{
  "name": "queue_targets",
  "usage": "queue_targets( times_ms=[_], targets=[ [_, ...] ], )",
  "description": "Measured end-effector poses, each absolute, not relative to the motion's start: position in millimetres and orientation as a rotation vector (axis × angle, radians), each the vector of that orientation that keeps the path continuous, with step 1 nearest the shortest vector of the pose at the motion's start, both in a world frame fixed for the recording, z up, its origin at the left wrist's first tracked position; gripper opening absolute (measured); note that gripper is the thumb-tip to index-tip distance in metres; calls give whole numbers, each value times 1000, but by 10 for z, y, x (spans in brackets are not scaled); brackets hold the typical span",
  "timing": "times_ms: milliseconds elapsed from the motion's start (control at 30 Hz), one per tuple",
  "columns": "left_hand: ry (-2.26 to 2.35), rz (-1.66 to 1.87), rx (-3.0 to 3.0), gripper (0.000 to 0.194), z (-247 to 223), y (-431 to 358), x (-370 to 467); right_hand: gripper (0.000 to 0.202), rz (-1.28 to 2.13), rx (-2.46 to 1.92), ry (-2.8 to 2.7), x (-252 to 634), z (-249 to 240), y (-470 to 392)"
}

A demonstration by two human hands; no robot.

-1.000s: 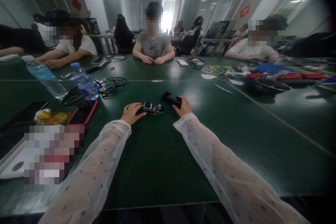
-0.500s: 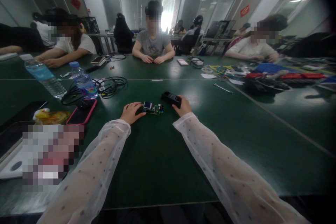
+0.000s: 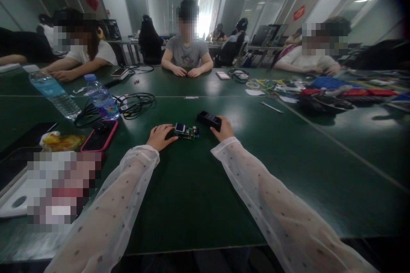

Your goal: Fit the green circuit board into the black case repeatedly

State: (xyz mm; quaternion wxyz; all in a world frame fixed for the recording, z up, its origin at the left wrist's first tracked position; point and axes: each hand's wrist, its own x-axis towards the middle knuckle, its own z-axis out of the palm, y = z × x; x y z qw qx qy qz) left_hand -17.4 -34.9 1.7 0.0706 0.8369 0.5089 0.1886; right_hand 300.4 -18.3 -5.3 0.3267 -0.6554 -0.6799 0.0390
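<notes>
A small green circuit board (image 3: 189, 132) with a little screen lies on the dark green table (image 3: 192, 204). My left hand (image 3: 159, 136) is at its left end, thumb on the near side and fingers on the far side, closed on it. Just beyond and to the right is a black rectangular plastic case (image 3: 207, 120), a hollow showing at its left end. My right hand (image 3: 225, 129) grips the case's right end between thumb and fingers. A narrow gap separates board and case.
To the left stand two water bottles (image 3: 101, 99), with a phone in a pink case (image 3: 101, 136) and black cables (image 3: 137, 104) close by. A wrench (image 3: 272, 107) and a heap of wires and bags (image 3: 339, 94) lie right. People sit across the table.
</notes>
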Motion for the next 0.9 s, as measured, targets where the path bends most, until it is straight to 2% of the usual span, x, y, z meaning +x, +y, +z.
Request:
queue_targets(
  times_ms=[900],
  targets=[
    [1559,536,2494,49,67,-376,-151,60,81,-1740,-1797,3011,-62,-172]
  ],
)
